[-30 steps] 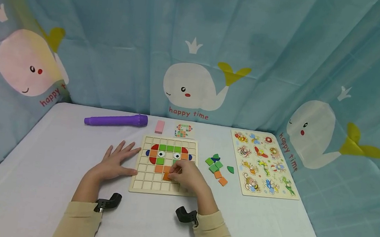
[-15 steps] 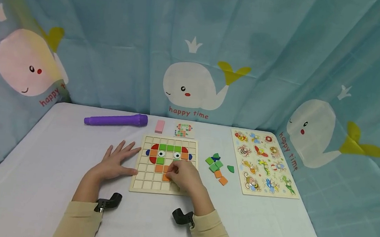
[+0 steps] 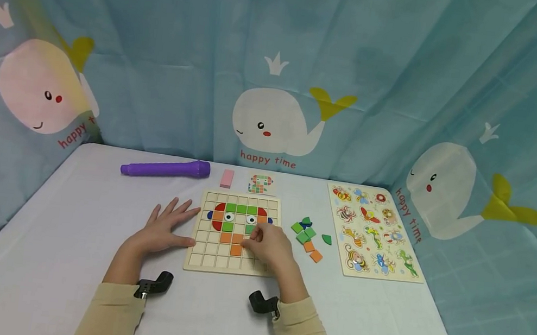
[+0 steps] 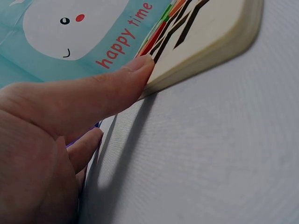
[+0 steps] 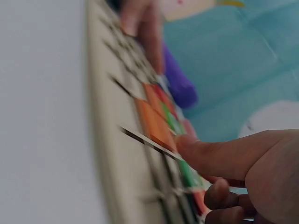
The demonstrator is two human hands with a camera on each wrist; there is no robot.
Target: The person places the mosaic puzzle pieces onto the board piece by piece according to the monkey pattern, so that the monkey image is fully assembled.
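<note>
A square wooden grid board lies on the table with coloured tiles forming a face. My left hand rests at its left side, fingers spread on the cloth and thumb tip on the board's edge, as the left wrist view confirms. Above the board's lower middle is my right hand, thumb and fingers bent and apart, nothing visible between them. In the right wrist view its thumb reaches the edge of an orange tile. That lowest orange tile lies in a grid cell below two others.
Several loose green, blue and orange tiles lie right of the board. Farther right is an insect picture board. Behind stand a purple stick, a pink block and a pattern card. A whale-print curtain hangs behind the table.
My right hand has drawn slightly to the right, off the lowest orange tile, which now shows fully in its cell. My left hand stays in place.
</note>
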